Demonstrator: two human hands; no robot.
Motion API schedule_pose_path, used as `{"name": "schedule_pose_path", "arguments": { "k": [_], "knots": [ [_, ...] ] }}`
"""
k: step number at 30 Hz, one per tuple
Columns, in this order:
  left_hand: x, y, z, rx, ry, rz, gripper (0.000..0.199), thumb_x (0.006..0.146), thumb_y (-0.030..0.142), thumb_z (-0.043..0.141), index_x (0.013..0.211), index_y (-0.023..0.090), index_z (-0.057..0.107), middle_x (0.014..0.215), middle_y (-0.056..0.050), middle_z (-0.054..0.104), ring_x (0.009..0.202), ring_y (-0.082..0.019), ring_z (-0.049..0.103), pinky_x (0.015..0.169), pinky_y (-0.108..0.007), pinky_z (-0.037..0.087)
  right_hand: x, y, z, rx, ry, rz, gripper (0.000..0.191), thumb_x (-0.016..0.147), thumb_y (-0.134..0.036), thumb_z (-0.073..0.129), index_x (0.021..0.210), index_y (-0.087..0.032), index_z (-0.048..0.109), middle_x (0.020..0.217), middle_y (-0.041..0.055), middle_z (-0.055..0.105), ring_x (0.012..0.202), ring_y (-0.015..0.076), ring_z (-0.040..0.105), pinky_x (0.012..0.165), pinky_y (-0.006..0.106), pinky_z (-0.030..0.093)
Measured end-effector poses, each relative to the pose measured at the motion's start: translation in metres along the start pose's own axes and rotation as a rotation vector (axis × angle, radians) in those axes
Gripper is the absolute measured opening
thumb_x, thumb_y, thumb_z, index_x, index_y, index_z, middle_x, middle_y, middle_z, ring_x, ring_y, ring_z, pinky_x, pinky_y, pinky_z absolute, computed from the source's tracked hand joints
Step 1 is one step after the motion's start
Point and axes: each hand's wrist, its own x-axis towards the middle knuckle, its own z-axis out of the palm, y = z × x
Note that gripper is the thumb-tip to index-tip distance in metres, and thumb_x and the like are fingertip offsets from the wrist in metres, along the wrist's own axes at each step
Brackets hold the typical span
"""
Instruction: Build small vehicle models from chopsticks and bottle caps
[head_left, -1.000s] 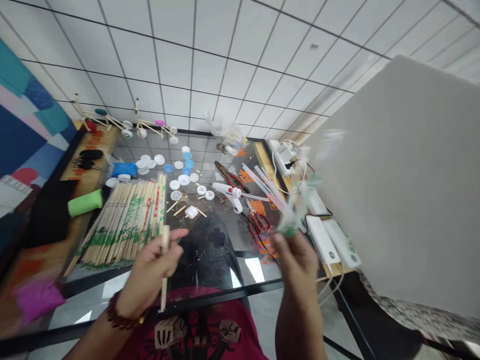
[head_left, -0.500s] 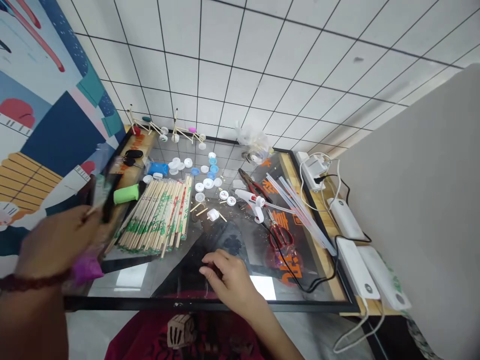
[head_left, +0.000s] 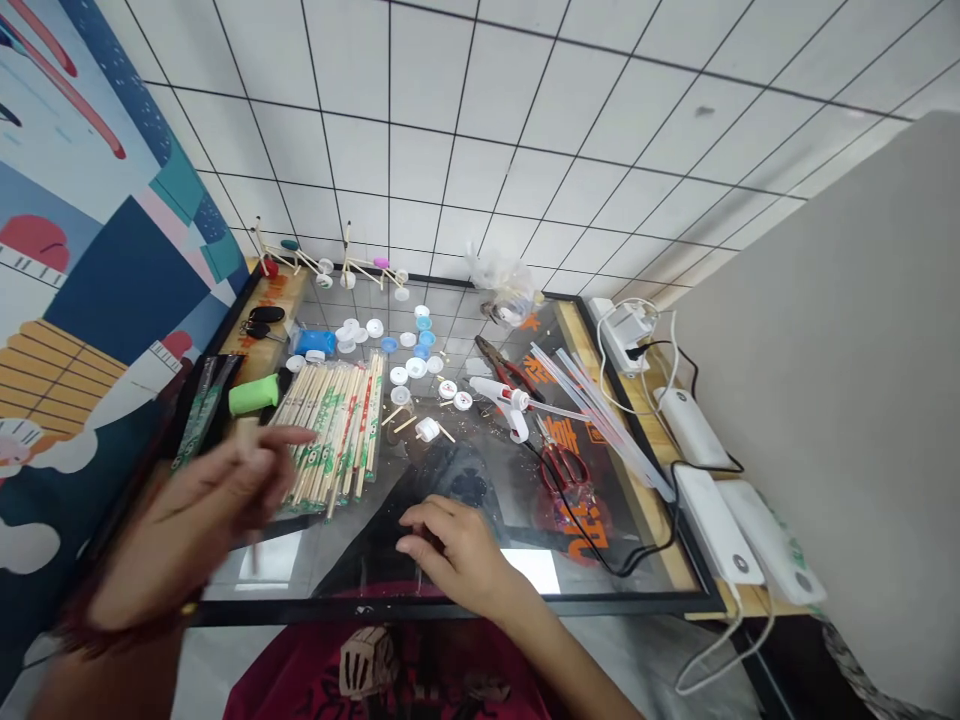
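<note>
My left hand [head_left: 217, 490], smeared by motion, is raised over the left side of the glass-topped table. Its fingers are closed on a pale wooden stick [head_left: 247, 438], whose end shows above the thumb; a thin length seems to come out below. Right beside it lies a packed bundle of bamboo chopsticks [head_left: 330, 430] with green and red print. At the front middle my right hand [head_left: 454, 550] rests on the glass, fingers loosely curled, thumb apart, nothing visible in it. A white bottle cap with a stick [head_left: 427, 430] and short stick pieces [head_left: 405, 424] lie ahead of it.
White and blue bottle caps [head_left: 416, 367] are scattered mid-table. A glue gun [head_left: 510, 402], pliers [head_left: 506, 365], red-handled scissors [head_left: 562, 468] and glue sticks [head_left: 600, 410] lie to the right, with a black cable. Green [head_left: 253, 395] and blue packets [head_left: 313, 342] lie left; stick models [head_left: 367, 265] stand behind.
My left hand has swung right from the table's left edge to beside the chopstick bundle, uncovering a dark, green-printed wrapper. My right hand has barely moved.
</note>
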Motion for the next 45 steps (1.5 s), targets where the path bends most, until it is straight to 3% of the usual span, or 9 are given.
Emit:
{"name": "schedule_pose_path", "arguments": {
  "k": [2, 4, 7, 12, 16, 22, 33, 39, 45],
  "knots": [
    [0.003, -0.029, 0.041, -0.011, -0.267, -0.071, 0.035, 0.075, 0.039, 0.081, 0.099, 0.014, 0.070, 0.058, 0.001, 0.050, 0.046, -0.009, 0.038, 0.042, -0.019, 0.029, 0.008, 0.000, 0.002, 0.150, -0.087, -0.064, 0.035, 0.094, -0.051, 0.061, 0.111, -0.020, 0.064, 0.093, 0.0041, 0.067, 0.073, 0.0140, 0.058, 0.069, 0.025, 0.045],
    [0.015, -0.057, 0.071, -0.070, -0.315, -0.026, 0.034, 0.079, 0.043, 0.078, 0.098, 0.016, 0.069, 0.060, 0.003, 0.047, 0.044, -0.005, 0.031, 0.042, -0.017, 0.023, 0.014, 0.003, 0.007, 0.281, -0.174, -0.070, 0.041, 0.092, -0.057, 0.061, 0.111, -0.020, 0.062, 0.091, 0.0025, 0.067, 0.069, 0.0122, 0.057, 0.066, 0.024, 0.045],
    [0.033, -0.088, 0.090, -0.137, -0.329, 0.044, 0.032, 0.083, 0.044, 0.075, 0.099, 0.018, 0.067, 0.061, 0.005, 0.046, 0.044, -0.003, 0.028, 0.042, -0.017, 0.021, 0.018, 0.012, 0.016, 0.384, -0.128, 0.048, 0.039, 0.097, -0.057, 0.050, 0.094, -0.020, 0.060, 0.077, -0.0001, 0.063, 0.066, 0.0119, 0.057, 0.065, 0.023, 0.045],
    [0.040, -0.111, 0.084, -0.140, -0.358, 0.070, 0.041, 0.083, 0.045, 0.074, 0.112, 0.017, 0.069, 0.076, -0.003, 0.063, 0.063, -0.012, 0.056, 0.059, -0.026, 0.047, 0.015, 0.031, 0.019, 0.404, 0.080, 0.151, 0.046, 0.094, -0.065, 0.050, 0.080, -0.021, 0.052, 0.067, -0.0025, 0.058, 0.059, 0.0109, 0.051, 0.059, 0.023, 0.041],
    [0.039, -0.118, 0.079, 0.005, -0.362, 0.083, 0.042, 0.076, 0.047, 0.080, 0.102, 0.014, 0.074, 0.085, -0.010, 0.074, 0.080, -0.022, 0.067, 0.075, -0.034, 0.053, 0.014, 0.042, 0.017, 0.415, 0.146, 0.151, 0.052, 0.090, -0.071, 0.052, 0.077, -0.020, 0.054, 0.063, -0.0028, 0.057, 0.053, 0.0108, 0.050, 0.056, 0.024, 0.041],
    [0.046, -0.124, 0.071, 0.130, -0.393, 0.092, 0.047, 0.075, 0.050, 0.080, 0.105, 0.015, 0.075, 0.090, -0.014, 0.078, 0.087, -0.026, 0.072, 0.078, -0.035, 0.054, 0.018, 0.049, 0.018, 0.367, 0.101, 0.105, 0.055, 0.091, -0.069, 0.053, 0.069, -0.019, 0.060, 0.064, 0.0003, 0.064, 0.057, 0.0124, 0.057, 0.059, 0.025, 0.045],
    [0.055, -0.124, 0.071, 0.169, -0.269, 0.174, 0.051, 0.057, 0.048, 0.090, 0.093, 0.014, 0.080, 0.076, -0.011, 0.077, 0.075, -0.025, 0.072, 0.070, -0.034, 0.055, 0.023, 0.060, 0.027, 0.498, 0.081, 0.123, 0.055, 0.077, -0.074, 0.068, 0.076, -0.019, 0.061, 0.063, -0.0012, 0.066, 0.052, 0.0113, 0.055, 0.055, 0.024, 0.045],
    [0.055, -0.126, 0.069, 0.130, -0.245, 0.211, 0.052, 0.058, 0.049, 0.090, 0.094, 0.013, 0.080, 0.077, -0.011, 0.077, 0.077, -0.024, 0.072, 0.070, -0.034, 0.056, 0.026, 0.065, 0.026, 0.635, 0.022, 0.170, 0.058, 0.069, -0.073, 0.075, 0.083, -0.018, 0.062, 0.060, -0.0028, 0.066, 0.040, 0.0062, 0.040, 0.042, 0.021, 0.032],
    [0.048, -0.126, 0.072, 0.004, -0.221, 0.192, 0.050, 0.055, 0.044, 0.093, 0.090, 0.012, 0.078, 0.074, -0.009, 0.076, 0.077, -0.025, 0.072, 0.071, -0.034, 0.056, 0.024, 0.061, 0.021, 0.645, -0.010, 0.155, 0.055, 0.068, -0.068, 0.078, 0.082, -0.017, 0.063, 0.061, -0.0021, 0.065, 0.044, 0.0067, 0.044, 0.045, 0.021, 0.033]
  ]
}}
